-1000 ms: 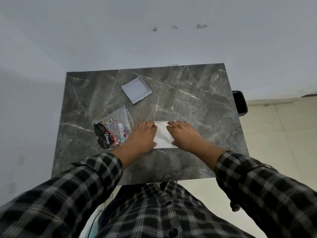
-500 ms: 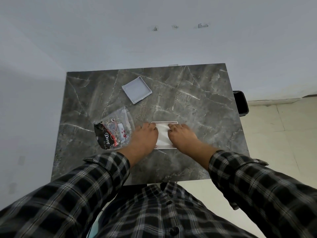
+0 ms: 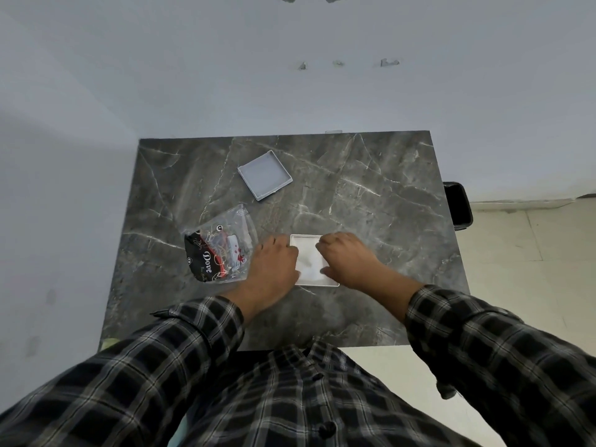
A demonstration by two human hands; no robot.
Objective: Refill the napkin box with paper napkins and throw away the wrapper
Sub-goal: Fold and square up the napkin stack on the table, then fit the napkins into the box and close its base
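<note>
A white square napkin box (image 3: 305, 238) sits on the dark marble table (image 3: 371, 195), with white paper napkins (image 3: 310, 262) inside it. My left hand (image 3: 274, 266) rests on the box's left side, palm down, fingers on the napkins. My right hand (image 3: 348, 259) lies on the box's right side, fingers curled over the napkins. The clear plastic wrapper (image 3: 222, 246), printed black and red, lies flat on the table just left of my left hand. Most of the box is hidden under my hands.
The box's grey square lid (image 3: 265, 174) lies upturned near the table's far middle. A black bin (image 3: 458, 204) stands on the floor past the table's right edge. A white wall runs behind the table.
My hands stay on the box and napkins, and have shifted slightly. The wrapper and lid have not moved.
</note>
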